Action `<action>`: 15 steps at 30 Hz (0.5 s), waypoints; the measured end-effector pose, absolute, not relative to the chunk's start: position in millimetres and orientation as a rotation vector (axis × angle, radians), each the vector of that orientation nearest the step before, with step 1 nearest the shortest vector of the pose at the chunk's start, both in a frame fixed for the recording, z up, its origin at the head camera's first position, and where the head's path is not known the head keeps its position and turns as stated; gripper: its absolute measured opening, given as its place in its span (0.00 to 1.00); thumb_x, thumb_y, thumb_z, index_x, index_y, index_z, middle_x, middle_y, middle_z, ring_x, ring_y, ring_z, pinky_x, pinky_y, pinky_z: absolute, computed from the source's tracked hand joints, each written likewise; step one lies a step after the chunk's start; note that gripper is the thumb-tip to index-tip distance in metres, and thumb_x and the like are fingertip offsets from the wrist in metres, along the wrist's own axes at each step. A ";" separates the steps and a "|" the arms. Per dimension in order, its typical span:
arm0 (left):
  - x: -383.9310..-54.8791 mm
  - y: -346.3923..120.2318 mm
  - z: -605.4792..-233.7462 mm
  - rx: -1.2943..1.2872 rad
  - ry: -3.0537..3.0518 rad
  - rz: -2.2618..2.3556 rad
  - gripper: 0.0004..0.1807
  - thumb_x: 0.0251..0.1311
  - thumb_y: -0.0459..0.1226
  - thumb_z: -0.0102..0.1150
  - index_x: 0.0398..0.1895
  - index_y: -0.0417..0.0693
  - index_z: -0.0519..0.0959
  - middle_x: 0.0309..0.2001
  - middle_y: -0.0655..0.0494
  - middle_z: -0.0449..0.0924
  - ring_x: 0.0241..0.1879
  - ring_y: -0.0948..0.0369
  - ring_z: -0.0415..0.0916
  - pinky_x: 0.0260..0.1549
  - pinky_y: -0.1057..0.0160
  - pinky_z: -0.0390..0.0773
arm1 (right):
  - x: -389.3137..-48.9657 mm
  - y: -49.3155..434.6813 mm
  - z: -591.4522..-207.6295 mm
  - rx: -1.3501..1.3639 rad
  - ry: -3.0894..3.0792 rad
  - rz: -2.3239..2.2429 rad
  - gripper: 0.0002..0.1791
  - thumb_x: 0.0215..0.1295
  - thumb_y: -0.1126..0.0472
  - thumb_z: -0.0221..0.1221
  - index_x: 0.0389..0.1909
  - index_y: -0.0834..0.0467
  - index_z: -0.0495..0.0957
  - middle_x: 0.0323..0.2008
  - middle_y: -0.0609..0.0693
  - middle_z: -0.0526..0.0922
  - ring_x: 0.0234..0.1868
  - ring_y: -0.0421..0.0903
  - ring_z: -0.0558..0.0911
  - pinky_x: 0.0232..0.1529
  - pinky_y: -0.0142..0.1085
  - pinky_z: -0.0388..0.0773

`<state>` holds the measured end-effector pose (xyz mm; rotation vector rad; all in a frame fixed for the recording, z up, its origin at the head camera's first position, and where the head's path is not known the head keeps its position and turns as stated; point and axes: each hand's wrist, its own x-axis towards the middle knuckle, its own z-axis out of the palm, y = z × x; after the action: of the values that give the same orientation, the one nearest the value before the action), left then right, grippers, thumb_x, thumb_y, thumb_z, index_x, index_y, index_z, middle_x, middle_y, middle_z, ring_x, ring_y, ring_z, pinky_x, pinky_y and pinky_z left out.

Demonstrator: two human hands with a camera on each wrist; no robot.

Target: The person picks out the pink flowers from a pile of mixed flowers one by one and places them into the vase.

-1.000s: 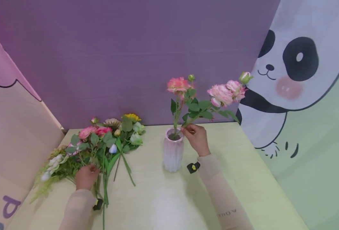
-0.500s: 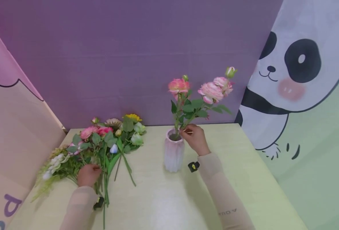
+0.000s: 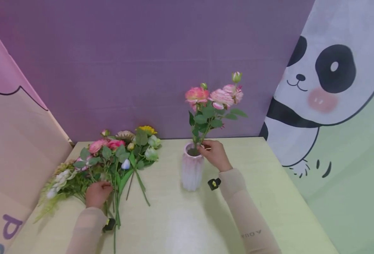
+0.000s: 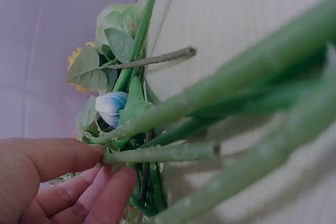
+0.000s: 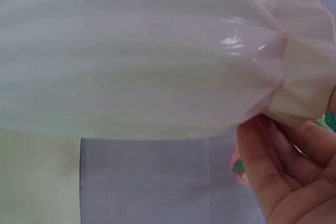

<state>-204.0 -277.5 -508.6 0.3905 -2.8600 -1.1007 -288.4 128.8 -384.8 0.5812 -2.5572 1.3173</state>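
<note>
"Biggest first: how far along?"

"Early, I'd judge. Pale wood-look table (image 3: 164, 225) is bearing a mixed-colour artificial flower heap (image 3: 106, 153), all lying unplaced. Ribbed glossy pink-and-white vase (image 3: 192, 173) is standing right of it, pale-pink artificial rose spray (image 3: 221, 98) leaning at its mouth, depth unclear; coral artificial rose (image 3: 197, 95) is standing inside."

"Hands?"

"Right hand (image 3: 216, 154) is pinching the spray low down; left hand (image 3: 97, 194) is pinching a thin green plastic-looking stem (image 4: 163, 153)."
</note>
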 end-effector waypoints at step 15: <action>-202.2 -270.9 -507.4 0.458 -2.660 -1.570 0.20 0.65 0.33 0.51 0.53 0.23 0.69 0.44 0.30 0.77 0.30 0.58 0.79 0.30 0.62 0.82 | -283.5 134.9 -402.0 0.352 -2.389 1.833 0.19 0.68 0.58 0.55 0.54 0.66 0.76 0.51 0.61 0.80 0.50 0.54 0.80 0.56 0.47 0.74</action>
<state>-202.2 -270.9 -507.4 0.4585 -2.6603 -1.5705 -283.5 134.9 -402.0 0.3519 -2.3893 1.8330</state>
